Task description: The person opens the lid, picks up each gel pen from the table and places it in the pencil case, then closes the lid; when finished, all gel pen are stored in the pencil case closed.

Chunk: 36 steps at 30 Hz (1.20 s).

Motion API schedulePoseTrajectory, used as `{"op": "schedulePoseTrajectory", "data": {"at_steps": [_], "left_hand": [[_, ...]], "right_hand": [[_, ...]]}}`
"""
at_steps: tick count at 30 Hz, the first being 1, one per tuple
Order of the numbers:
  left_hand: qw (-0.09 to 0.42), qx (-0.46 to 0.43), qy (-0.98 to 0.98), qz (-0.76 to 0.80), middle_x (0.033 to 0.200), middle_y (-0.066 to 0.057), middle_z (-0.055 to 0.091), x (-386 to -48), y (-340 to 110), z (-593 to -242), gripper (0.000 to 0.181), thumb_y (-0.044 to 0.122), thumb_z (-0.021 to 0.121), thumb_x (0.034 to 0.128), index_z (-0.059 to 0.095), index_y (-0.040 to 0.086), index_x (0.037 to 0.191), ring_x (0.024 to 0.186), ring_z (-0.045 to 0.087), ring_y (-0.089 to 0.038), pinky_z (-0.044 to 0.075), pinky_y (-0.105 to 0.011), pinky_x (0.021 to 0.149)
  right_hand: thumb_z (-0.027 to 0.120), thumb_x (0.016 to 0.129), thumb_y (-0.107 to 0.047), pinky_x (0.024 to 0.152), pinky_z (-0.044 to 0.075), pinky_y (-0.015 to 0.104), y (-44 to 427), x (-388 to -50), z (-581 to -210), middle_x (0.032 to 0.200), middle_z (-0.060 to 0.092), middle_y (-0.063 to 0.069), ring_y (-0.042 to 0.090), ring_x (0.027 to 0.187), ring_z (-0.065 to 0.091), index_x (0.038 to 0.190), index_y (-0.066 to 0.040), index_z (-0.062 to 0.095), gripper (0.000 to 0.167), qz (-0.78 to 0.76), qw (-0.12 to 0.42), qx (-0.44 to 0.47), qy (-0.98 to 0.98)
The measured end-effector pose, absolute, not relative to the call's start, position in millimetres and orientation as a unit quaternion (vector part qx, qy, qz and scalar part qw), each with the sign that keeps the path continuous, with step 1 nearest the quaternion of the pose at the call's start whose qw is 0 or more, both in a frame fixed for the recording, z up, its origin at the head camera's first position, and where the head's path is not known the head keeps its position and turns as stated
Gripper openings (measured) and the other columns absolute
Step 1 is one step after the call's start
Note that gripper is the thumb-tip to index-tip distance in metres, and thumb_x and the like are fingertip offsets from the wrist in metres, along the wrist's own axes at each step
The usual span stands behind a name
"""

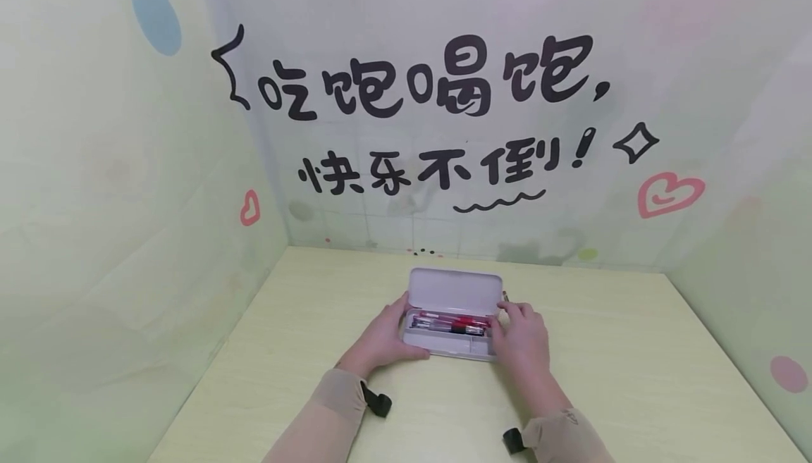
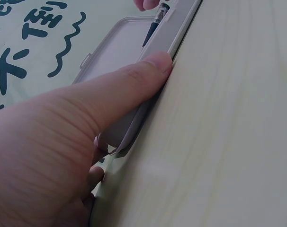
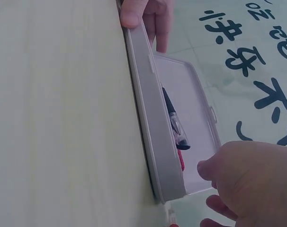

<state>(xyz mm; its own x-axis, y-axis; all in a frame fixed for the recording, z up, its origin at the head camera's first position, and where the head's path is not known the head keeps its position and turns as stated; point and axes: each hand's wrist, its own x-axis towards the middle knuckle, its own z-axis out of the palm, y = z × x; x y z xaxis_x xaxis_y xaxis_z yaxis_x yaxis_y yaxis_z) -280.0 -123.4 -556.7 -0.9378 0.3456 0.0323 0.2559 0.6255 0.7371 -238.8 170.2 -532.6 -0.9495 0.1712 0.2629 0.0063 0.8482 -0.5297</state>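
Observation:
A pale lilac pencil case (image 1: 438, 342) lies on the table with its lid (image 1: 455, 289) raised at the back. Inside, a black pen (image 1: 466, 330) and red pens (image 1: 471, 320) rest in the rear compartment; the front one is divided. My left hand (image 1: 382, 336) grips the case's left end, thumb (image 2: 146, 75) against the front wall and fingers behind. Over the right end hovers my right hand (image 1: 525, 336), thumb beside the pens, fingers loosely bent near the lid's edge. Nothing shows clearly between them. A red-tipped pen (image 3: 172, 218) lies partly visible beyond that end.
The light wood-grain table (image 1: 609, 378) extends around the case. A printed backdrop (image 1: 438, 230) with black lettering stands behind it, and patterned side walls (image 1: 127, 237) enclose the left and right. Black straps (image 1: 378, 404) hang at both sleeves.

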Motion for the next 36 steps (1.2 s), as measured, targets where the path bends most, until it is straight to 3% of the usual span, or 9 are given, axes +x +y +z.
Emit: {"op": "schedulePoseTrajectory", "data": {"at_steps": [5,12,27,36], "left_hand": [[0.059,0.166,0.899,0.400,0.179,-0.001,0.041,-280,-124,-557,0.141,0.050,0.105,0.0665,0.020,0.032,0.178,0.169,0.028,-0.043,0.022,-0.063,0.141],[0.056,0.172,0.899,0.400,0.178,0.001,0.042,-281,-124,-559,0.142,0.051,0.105,0.0659,0.020,0.034,0.178,0.169,0.031,-0.040,0.020,-0.061,0.141],[0.056,0.172,0.899,0.399,0.177,0.001,0.044,-283,-125,-561,0.142,0.052,0.105,0.0655,0.020,0.033,0.177,0.168,0.032,-0.040,0.022,-0.062,0.141],[0.056,0.170,0.898,0.402,0.177,0.000,0.044,-281,-124,-559,0.142,0.053,0.105,0.0653,0.021,0.033,0.177,0.168,0.032,-0.041,0.025,-0.064,0.140]], "right_hand": [[0.074,0.102,-0.034,0.109,0.051,0.070,183,-235,-535,0.150,0.053,0.032,0.053,0.131,0.054,0.154,-0.004,0.055,0.062,0.279,0.113,-0.101,-0.948],[0.074,0.100,-0.044,0.105,0.051,0.071,194,-231,-539,0.154,0.048,0.038,0.058,0.132,0.052,0.157,0.001,0.049,0.076,0.271,0.086,-0.120,-0.951],[0.068,0.103,-0.040,0.103,0.052,0.072,198,-230,-541,0.149,0.053,0.039,0.060,0.131,0.055,0.151,0.007,0.053,0.069,0.264,0.085,-0.114,-0.954],[0.069,0.102,-0.036,0.088,0.055,0.062,202,-232,-544,0.131,0.066,0.034,0.051,0.113,0.060,0.138,0.008,0.064,0.057,0.234,0.066,-0.126,-0.962]]}}
